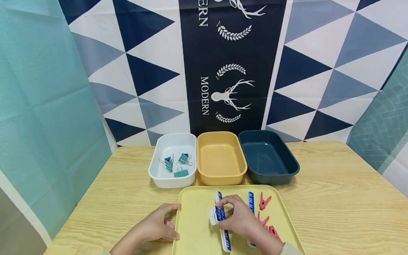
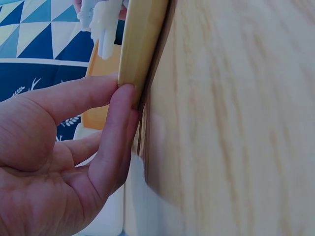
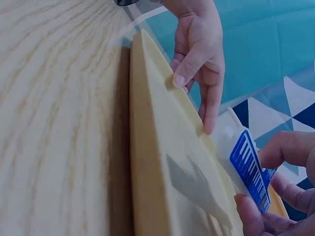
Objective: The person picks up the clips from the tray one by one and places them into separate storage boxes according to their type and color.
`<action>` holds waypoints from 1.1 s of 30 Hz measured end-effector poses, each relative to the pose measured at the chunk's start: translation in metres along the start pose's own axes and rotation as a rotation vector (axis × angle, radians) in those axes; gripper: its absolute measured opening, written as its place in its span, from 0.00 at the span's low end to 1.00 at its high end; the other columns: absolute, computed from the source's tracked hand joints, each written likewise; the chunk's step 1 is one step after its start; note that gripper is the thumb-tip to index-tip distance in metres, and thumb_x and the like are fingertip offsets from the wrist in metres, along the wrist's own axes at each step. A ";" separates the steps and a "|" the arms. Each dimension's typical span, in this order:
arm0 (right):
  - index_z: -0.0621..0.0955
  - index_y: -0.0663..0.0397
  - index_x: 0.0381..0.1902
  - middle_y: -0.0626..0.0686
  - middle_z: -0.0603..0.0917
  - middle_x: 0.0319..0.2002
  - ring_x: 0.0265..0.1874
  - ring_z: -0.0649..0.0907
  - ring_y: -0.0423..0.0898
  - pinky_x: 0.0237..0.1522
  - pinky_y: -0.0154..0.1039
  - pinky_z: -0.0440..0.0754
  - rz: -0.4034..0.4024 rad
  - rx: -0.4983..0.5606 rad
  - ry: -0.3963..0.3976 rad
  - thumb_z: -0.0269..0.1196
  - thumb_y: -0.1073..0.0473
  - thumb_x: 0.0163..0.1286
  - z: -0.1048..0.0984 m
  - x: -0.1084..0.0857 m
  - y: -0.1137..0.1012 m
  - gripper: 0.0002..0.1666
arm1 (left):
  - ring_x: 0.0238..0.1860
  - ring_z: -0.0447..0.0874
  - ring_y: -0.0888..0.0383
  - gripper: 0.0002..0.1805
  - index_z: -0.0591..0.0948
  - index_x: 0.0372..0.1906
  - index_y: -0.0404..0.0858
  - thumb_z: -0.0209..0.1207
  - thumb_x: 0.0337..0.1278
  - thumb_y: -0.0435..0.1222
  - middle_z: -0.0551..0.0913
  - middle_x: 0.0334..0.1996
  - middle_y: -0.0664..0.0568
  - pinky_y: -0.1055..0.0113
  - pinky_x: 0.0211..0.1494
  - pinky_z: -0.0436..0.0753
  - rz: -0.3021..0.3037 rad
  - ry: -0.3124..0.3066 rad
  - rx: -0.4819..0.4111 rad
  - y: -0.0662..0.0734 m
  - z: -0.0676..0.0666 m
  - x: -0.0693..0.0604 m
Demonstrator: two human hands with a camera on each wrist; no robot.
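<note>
Right hand [image 1: 241,215] pinches blue-white clip [image 1: 225,235] near mid-length, should balance well; left hand [image 1: 157,224] (fingers relaxed against the tray rim [image 1: 174,251]) best just steadies.

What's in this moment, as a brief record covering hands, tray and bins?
left hand: left hand touches the left rim of the yellow tray
right hand: right hand holds a blue-and-white clip over the tray
on tray: second long clip, pink pegs
left bin: white bin, three teal binder clips inside
middle bin: mustard bin
right bin: dark blue bin
</note>
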State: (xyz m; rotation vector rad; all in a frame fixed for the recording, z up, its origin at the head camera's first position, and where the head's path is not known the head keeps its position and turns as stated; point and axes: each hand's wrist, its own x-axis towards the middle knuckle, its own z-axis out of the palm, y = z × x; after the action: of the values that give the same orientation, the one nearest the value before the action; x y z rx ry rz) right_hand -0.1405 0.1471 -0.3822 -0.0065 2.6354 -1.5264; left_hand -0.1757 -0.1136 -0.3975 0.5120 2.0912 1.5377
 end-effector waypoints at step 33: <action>0.80 0.55 0.44 0.54 0.74 0.47 0.33 0.78 0.47 0.26 0.39 0.78 0.081 0.121 0.125 0.72 0.70 0.45 -0.020 0.006 -0.015 0.25 | 0.29 0.80 0.55 0.45 0.60 0.66 0.28 0.67 0.36 0.18 0.70 0.42 0.39 0.58 0.35 0.86 -0.022 -0.019 -0.095 -0.001 -0.001 0.001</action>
State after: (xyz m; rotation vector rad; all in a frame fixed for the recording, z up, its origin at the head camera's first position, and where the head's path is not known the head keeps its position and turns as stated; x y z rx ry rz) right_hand -0.1488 0.1563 -0.3601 0.2090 2.5948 -1.7079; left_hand -0.1770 -0.1143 -0.3985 0.4657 1.9926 1.6047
